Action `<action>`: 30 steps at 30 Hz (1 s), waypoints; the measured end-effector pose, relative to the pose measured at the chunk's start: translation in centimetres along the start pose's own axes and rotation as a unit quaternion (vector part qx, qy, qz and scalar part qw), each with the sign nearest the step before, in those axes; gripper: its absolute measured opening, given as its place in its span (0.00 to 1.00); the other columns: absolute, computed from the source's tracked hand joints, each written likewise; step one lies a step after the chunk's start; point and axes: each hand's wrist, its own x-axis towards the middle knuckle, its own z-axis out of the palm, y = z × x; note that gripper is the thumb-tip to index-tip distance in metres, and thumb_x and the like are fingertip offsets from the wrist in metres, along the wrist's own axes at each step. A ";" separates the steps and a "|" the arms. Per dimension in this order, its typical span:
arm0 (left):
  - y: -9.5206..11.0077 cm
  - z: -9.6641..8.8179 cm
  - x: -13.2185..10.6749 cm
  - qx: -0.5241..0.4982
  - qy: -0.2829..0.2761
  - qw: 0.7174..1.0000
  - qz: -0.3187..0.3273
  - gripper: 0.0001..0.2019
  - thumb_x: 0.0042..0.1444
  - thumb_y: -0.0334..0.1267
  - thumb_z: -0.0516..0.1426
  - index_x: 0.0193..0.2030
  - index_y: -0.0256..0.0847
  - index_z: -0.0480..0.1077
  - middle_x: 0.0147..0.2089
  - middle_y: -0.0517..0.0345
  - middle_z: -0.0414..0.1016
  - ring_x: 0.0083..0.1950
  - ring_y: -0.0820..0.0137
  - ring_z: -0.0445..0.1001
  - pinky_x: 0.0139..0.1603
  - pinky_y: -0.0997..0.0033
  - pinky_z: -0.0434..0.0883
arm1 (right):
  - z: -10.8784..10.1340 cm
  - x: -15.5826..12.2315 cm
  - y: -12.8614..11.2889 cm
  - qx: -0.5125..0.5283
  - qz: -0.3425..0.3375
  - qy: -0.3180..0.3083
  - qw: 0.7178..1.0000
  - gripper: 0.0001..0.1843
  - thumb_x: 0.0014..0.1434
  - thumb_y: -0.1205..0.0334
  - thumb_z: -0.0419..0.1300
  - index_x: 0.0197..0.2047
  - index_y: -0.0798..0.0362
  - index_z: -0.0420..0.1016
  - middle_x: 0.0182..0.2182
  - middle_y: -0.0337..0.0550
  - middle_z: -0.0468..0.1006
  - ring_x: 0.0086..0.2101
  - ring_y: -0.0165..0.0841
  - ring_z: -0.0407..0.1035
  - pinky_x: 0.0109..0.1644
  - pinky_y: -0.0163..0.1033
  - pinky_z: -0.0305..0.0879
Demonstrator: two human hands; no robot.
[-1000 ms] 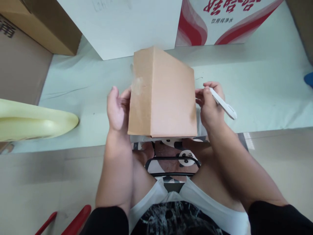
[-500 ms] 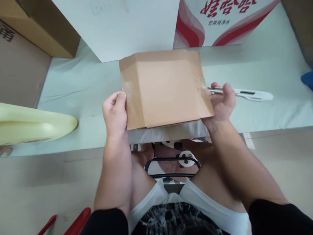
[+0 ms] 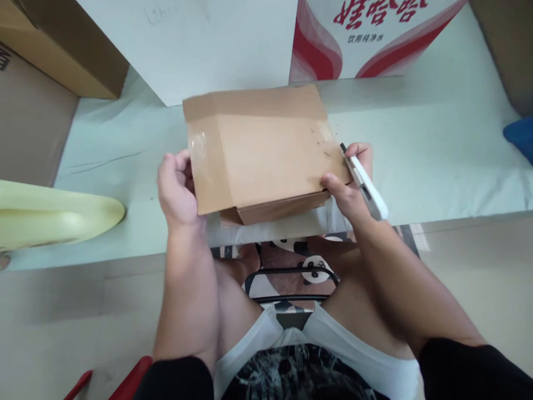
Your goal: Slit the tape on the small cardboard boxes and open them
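Over the tabletop [image 3: 437, 150], the carton [image 3: 270, 150] tilts between two forearms [image 3: 189, 300], the left hand [image 3: 177, 186] half-open, thumb raised, fingers partly hidden behind the carton's left flap [image 3: 210, 172], the right hand [image 3: 352, 180] thumbing its near right corner and clasping a knife [image 3: 366, 186].

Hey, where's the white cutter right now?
In the head view, the white cutter is right of centre, in the person's right hand, close by the right-hand edge of the brown cardboard box.
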 end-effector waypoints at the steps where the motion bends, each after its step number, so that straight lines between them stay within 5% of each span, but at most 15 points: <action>1: -0.1 -0.2 -0.1 -0.007 -0.062 0.998 0.016 0.22 0.64 0.59 0.61 0.35 0.40 0.78 0.33 0.54 0.81 0.40 0.65 0.80 0.38 0.72 0.75 | -0.2 0.1 0.0 -0.028 -0.003 0.010 1.000 0.37 0.52 0.31 0.72 0.47 0.43 0.58 0.38 0.38 0.61 0.41 0.40 0.68 0.47 0.51 0.74; 4: -0.3 -0.8 -0.3 0.012 -0.203 0.978 0.050 0.38 0.56 0.77 0.60 0.53 0.43 0.79 0.55 0.47 0.83 0.68 0.49 0.75 0.63 0.60 0.75 | -0.7 0.3 -0.1 -0.103 -0.006 0.039 0.994 0.35 0.55 0.30 0.69 0.47 0.44 0.58 0.41 0.41 0.64 0.47 0.43 0.69 0.51 0.57 0.74; 9: -0.3 -1.4 -0.4 0.056 -0.225 0.972 0.047 0.37 0.51 0.67 0.71 0.59 0.42 0.75 0.65 0.45 0.78 0.78 0.47 0.65 0.81 0.55 0.59 | -0.8 0.5 0.2 -0.133 -0.012 0.054 0.990 0.33 0.58 0.30 0.66 0.47 0.44 0.56 0.40 0.42 0.64 0.48 0.45 0.71 0.53 0.60 0.75; 17: -0.6 -1.0 -0.5 0.049 -0.195 0.977 0.065 0.29 0.54 0.66 0.69 0.55 0.51 0.79 0.58 0.52 0.82 0.71 0.49 0.74 0.64 0.58 0.78 | -0.7 0.3 0.2 -0.159 -0.004 0.074 0.984 0.27 0.62 0.34 0.64 0.46 0.45 0.58 0.37 0.40 0.61 0.42 0.41 0.68 0.50 0.57 0.74; 21: 0.0 -1.2 -0.7 0.031 -0.173 0.983 0.052 0.31 0.55 0.65 0.68 0.54 0.41 0.80 0.51 0.46 0.83 0.63 0.49 0.80 0.51 0.64 0.81 | -0.8 0.2 0.5 -0.158 0.006 0.079 0.984 0.26 0.62 0.35 0.64 0.46 0.44 0.59 0.35 0.39 0.58 0.37 0.38 0.65 0.46 0.53 0.71; 25: 0.7 -1.3 -0.5 -0.046 -0.171 0.984 0.033 0.20 0.48 0.44 0.65 0.44 0.33 0.82 0.33 0.51 0.81 0.42 0.57 0.82 0.30 0.68 0.74 | -0.2 0.6 0.8 -0.044 0.027 0.084 0.995 0.28 0.59 0.34 0.66 0.45 0.43 0.58 0.35 0.38 0.60 0.35 0.36 0.66 0.41 0.48 0.69; 28: 0.9 -1.2 -0.3 -0.037 -0.120 0.990 0.071 0.11 0.41 0.32 0.59 0.32 0.34 0.80 0.28 0.57 0.77 0.30 0.71 0.72 0.27 0.74 0.68 | 0.2 1.0 0.2 0.106 0.067 0.062 0.990 0.31 0.55 0.38 0.71 0.43 0.43 0.56 0.36 0.37 0.66 0.35 0.35 0.68 0.36 0.43 0.69; 30: 0.6 -1.3 0.1 0.021 -0.076 0.994 0.079 0.10 0.42 0.29 0.63 0.34 0.37 0.79 0.32 0.61 0.79 0.32 0.74 0.72 0.30 0.78 0.69 | 0.3 1.1 -0.7 0.159 0.087 0.051 0.982 0.32 0.52 0.41 0.74 0.41 0.44 0.56 0.35 0.35 0.68 0.33 0.33 0.69 0.33 0.40 0.68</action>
